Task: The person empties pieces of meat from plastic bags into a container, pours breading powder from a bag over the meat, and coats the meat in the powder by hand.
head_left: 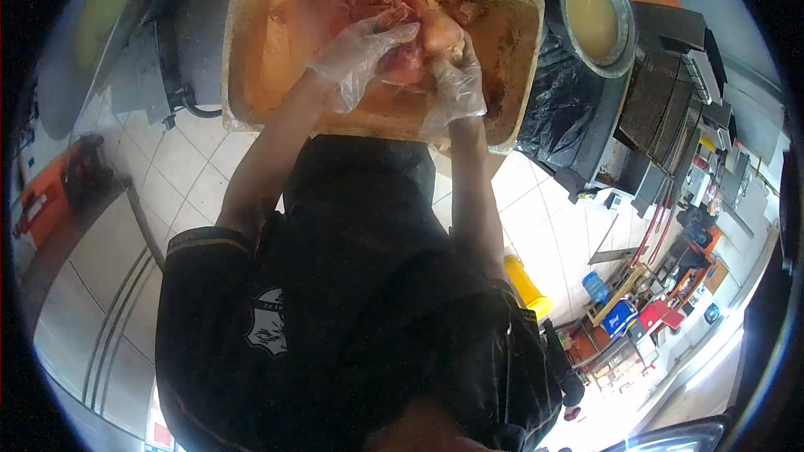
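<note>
Both hands wear clear plastic gloves and are inside a large pale plastic tub (385,124) with reddish-orange stains. My right hand (459,88) grips a pale, rounded piece of raw chicken (441,33) by its lower end. My left hand (364,50) is closed at a reddish piece of raw meat (404,65), its thumb and fingers lying against it. The two pieces touch or may be one; I cannot tell. More red-coated raw meat (322,7) lies in the tub beyond my hands, and another piece (459,7) rests near the far wall.
A round metal pot (596,12) with yellowish liquid stands right of the tub. Black plastic sheeting (557,100) lies below it. A yellow object (528,287) is on the tiled floor (544,201). Farther right are shelves and a blue water jug (595,287).
</note>
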Demonstrator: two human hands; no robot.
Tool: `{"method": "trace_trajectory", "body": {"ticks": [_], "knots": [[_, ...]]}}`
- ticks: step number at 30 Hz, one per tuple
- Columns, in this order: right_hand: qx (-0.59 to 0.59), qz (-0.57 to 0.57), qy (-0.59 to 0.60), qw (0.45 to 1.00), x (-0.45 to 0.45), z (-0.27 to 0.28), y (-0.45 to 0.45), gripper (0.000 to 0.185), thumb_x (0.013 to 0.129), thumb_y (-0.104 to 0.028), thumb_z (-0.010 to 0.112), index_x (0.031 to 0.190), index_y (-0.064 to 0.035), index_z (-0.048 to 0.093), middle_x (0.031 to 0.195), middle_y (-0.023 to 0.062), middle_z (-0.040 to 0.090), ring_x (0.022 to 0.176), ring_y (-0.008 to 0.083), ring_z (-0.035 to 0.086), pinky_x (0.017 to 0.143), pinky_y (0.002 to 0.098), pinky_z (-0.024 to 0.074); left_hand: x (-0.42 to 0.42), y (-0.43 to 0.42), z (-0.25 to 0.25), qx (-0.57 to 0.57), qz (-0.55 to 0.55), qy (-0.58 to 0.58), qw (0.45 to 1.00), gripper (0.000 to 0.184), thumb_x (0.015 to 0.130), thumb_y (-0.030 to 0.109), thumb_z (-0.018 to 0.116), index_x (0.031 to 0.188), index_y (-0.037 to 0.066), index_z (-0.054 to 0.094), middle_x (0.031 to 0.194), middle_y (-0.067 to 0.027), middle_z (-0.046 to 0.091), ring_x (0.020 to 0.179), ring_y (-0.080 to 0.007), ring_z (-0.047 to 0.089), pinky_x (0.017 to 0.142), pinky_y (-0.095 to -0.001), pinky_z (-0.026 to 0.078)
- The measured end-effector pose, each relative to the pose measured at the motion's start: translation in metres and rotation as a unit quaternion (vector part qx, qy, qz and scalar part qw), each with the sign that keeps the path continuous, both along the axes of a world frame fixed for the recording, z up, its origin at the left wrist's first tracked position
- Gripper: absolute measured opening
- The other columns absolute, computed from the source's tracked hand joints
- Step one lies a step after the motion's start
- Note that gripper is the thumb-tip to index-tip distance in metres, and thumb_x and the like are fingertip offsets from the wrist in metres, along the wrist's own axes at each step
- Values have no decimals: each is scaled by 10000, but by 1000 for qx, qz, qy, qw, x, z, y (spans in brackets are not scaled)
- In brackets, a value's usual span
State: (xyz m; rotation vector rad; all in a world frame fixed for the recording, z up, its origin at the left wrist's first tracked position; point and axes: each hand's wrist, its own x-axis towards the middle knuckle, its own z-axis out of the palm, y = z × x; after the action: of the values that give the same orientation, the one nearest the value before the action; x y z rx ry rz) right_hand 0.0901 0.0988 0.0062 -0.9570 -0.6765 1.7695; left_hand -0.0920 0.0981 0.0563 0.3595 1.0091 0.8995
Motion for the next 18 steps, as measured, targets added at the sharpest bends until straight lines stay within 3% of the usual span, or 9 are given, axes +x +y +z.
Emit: {"method": "trace_trajectory", "body": {"ticks": [2, 4, 6, 8, 11, 12, 14, 17, 18], "knots": [[68, 35, -26, 997, 3, 14, 1, 531, 810, 25, 614, 1310, -84, 473, 1157, 62, 590, 993, 167, 592, 781, 292, 537, 2, -3, -15, 7, 23, -45, 999, 441, 892, 189, 678, 1295, 57, 558, 1142, -18, 624, 1021, -96, 594, 853, -239, 517], [195, 56, -248, 947, 3, 27, 0, 535, 791, 37, 596, 1299, -80, 474, 1141, 65, 601, 977, 159, 598, 752, 279, 535, 6, -3, -23, 36, 14, 19, 999, 452, 893, 185, 679, 1303, 54, 541, 1112, -17, 628, 1011, -96, 591, 831, -234, 519], [26, 79, -76, 994, 16, 30, 4, 516, 792, 36, 604, 1280, -71, 476, 1087, 65, 619, 929, 149, 608, 724, 274, 533, 13, -4, -18, 53, 13, 26, 998, 474, 891, 192, 682, 1312, 48, 518, 1101, -25, 631, 1005, -97, 591, 817, -236, 520], [152, 105, -465, 866, 37, 14, 4, 483, 784, 73, 596, 1235, -66, 497, 967, 53, 636, 817, 130, 616, 681, 248, 523, 20, -6, 14, 57, 18, -18, 998, 509, 889, 212, 688, 1324, 39, 488, 1110, -42, 636, 1002, -100, 595, 810, -245, 520], [36, 23, -295, 955, 36, 30, -1, 454, 781, 85, 601, 1206, -51, 515, 935, 39, 632, 802, 124, 611, 682, 239, 517, 15, 14, 22, 112, -48, 180, 976, 644, 835, 289, 740, 1330, -7, 454, 1156, -78, 635, 1039, -182, 611, 877, -293, 492], [10, 8, -220, 975, 42, 22, 0, 432, 782, 79, 605, 1191, -32, 522, 941, 37, 632, 831, 121, 608, 703, 242, 513, 8, 28, -7, 115, -181, 448, 868, 748, 794, 349, 766, 1344, -26, 424, 1206, -108, 609, 1073, -230, 597, 915, -332, 474], [-38, -14, -124, 991, 44, 26, -1, 403, 785, 70, 608, 1173, -5, 533, 951, 34, 633, 867, 113, 601, 731, 245, 506, 7, 33, -28, 132, -180, 439, 870, 739, 788, 305, 763, 1352, -26, 418, 1215, -137, 602, 1084, -244, 591, 925, -345, 470], [74, -18, -295, 952, 39, 16, -8, 374, 796, 38, 594, 1167, 1, 565, 963, 30, 641, 851, 91, 586, 720, 223, 491, 11, 31, -122, 172, -116, 342, 916, 641, 769, 117, 706, 1341, -6, 445, 1070, -143, 632, 983, -221, 602, 854, -328, 479], [95, -20, -350, 932, 41, 11, -9, 373, 800, 27, 590, 1172, 0, 568, 967, 30, 643, 846, 90, 585, 714, 222, 490, 15, 29, -88, 166, -125, 394, 895, 619, 757, 85, 690, 1328, 0, 465, 961, -129, 649, 873, -189, 612, 768, -316, 488]]}}
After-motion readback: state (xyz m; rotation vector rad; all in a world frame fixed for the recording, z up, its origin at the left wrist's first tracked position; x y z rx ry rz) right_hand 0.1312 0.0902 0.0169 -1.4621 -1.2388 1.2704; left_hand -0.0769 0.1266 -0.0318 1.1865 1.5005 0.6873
